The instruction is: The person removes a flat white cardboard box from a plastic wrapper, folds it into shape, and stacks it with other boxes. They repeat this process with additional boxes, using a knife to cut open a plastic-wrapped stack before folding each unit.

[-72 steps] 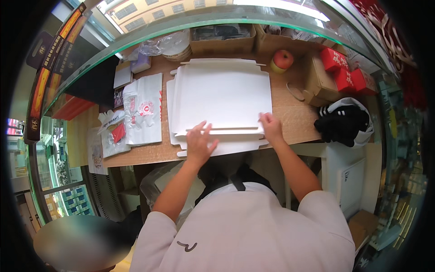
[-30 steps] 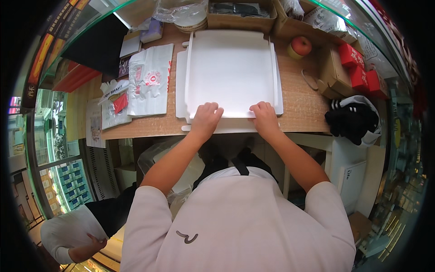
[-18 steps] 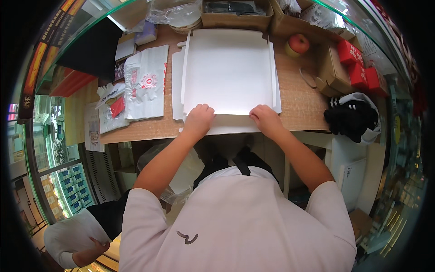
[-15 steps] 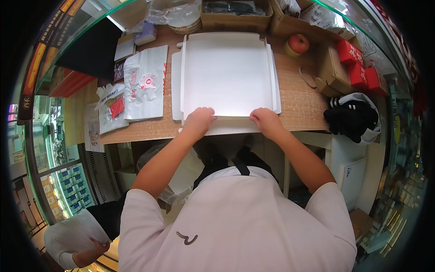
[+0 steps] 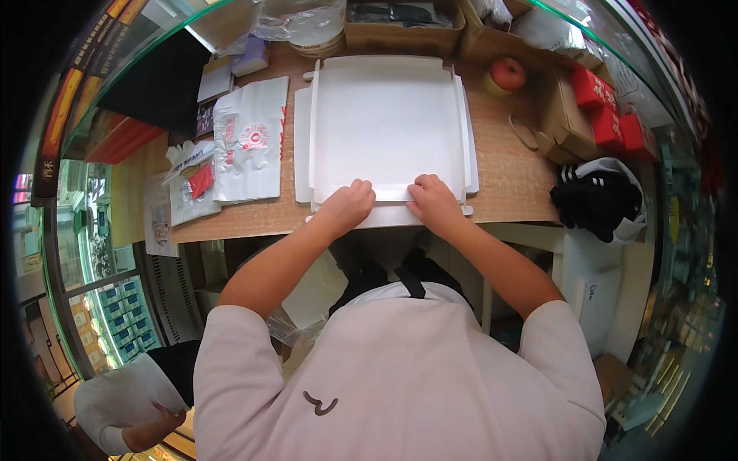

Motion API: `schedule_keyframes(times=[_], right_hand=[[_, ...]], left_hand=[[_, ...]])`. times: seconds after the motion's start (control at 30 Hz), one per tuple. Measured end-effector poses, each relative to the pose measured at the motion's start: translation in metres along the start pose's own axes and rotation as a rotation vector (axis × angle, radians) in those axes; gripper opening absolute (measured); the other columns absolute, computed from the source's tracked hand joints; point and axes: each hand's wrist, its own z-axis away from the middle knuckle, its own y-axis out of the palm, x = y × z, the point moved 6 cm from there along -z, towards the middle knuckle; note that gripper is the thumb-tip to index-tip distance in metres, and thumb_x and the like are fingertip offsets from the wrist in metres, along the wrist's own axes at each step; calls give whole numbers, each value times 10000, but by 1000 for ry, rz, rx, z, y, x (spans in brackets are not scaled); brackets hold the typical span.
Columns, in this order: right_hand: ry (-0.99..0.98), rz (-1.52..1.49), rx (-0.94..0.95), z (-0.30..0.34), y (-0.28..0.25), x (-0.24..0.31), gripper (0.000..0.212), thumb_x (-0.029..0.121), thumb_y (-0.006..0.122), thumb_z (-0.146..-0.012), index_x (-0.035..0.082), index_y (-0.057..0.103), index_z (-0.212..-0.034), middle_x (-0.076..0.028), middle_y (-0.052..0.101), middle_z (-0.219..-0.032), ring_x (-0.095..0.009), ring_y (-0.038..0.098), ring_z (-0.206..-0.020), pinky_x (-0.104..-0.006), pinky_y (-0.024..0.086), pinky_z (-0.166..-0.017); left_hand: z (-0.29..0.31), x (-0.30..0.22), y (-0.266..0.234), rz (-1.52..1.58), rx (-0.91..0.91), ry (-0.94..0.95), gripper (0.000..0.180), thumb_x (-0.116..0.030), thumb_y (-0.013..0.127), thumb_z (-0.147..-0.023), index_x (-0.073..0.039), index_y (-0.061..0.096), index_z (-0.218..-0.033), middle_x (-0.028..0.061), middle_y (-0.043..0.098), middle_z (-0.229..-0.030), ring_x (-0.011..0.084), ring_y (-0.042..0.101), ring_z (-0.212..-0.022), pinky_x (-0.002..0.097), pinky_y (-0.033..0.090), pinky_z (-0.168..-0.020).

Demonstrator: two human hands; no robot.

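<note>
A white, partly folded cardboard box (image 5: 388, 123) lies flat on the wooden table in front of me, its side flaps sticking out left and right. Its near flap is folded inward along the front edge. My left hand (image 5: 350, 206) grips the left part of that flap, fingertips over the fold. A short gap to the right, my right hand (image 5: 436, 203) grips the same flap with bent fingers. The thumbs are partly hidden.
White plastic bags (image 5: 250, 138) lie left of the box. At the back stand a tub (image 5: 319, 46) and an open brown carton (image 5: 403, 34). To the right are an apple-shaped object (image 5: 506, 75), red boxes (image 5: 607, 127) and black cloth (image 5: 592, 200). A person (image 5: 134, 396) is at lower left.
Both hands have moved inward, closer together, along the near edge. The near flap, upright before, is now folded over toward the inside of the box.
</note>
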Motion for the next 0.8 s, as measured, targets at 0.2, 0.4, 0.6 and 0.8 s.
schedule_keyframes(times=[0.2,0.4,0.6,0.8], right_hand=[[-29,-1,77,-5,21,-7,68,-18,534,-698,15,543,-757,-112,534,-815,-278,526,-805,-349,469,-727],[-11,51,79,6,10,-17,92,-27,522,-695,19,556,-767,-110,540,-811,-283,530,-808,-349,476,-719],[157,74,288,-6,15,-44,44,15,560,-760,26,557,-803,-108,555,-810,-295,544,-820,-370,484,-718],[380,313,269,-35,-7,-62,264,285,629,-815,41,560,-888,-152,617,-798,-306,598,-806,-398,484,-732]], left_hand=[[-8,6,-6,198,34,-164,123,-80,626,-732,-18,535,-788,112,516,-819,268,529,-805,349,486,-689],[18,25,-4,206,-51,-218,158,-158,625,-809,-26,538,-804,115,528,-822,284,533,-810,363,472,-713],[9,57,16,394,45,-424,217,-226,621,-825,-30,529,-827,129,540,-817,304,544,-820,405,455,-721],[-15,59,-9,154,-25,-524,263,-264,612,-833,-16,527,-852,164,598,-753,356,581,-768,450,457,-678]])
